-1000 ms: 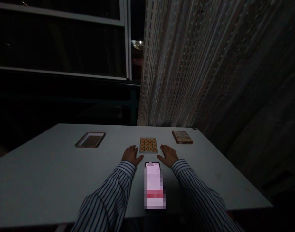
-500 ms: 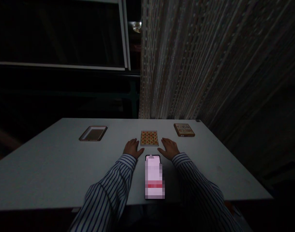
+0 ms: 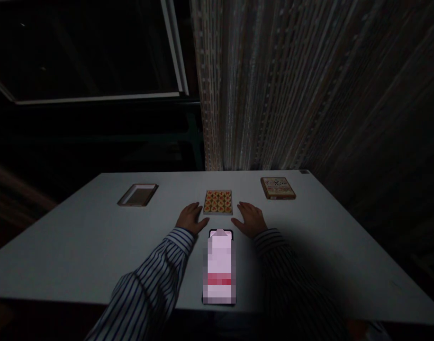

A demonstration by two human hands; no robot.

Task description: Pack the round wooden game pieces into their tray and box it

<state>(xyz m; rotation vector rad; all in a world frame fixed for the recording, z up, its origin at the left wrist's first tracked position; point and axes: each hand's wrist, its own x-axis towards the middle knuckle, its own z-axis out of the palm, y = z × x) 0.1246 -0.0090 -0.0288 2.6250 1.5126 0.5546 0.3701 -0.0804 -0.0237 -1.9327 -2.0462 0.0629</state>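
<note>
While your view has tilted and your right sleeve has darkened, your left hand and right hand stay either side of the tray of round pieces, palms down, thumbs pointing inward, fingers loosely parted, gripping nothing. Tray sits between them on the white table, just clear of both; phone lies nearer you.
</note>
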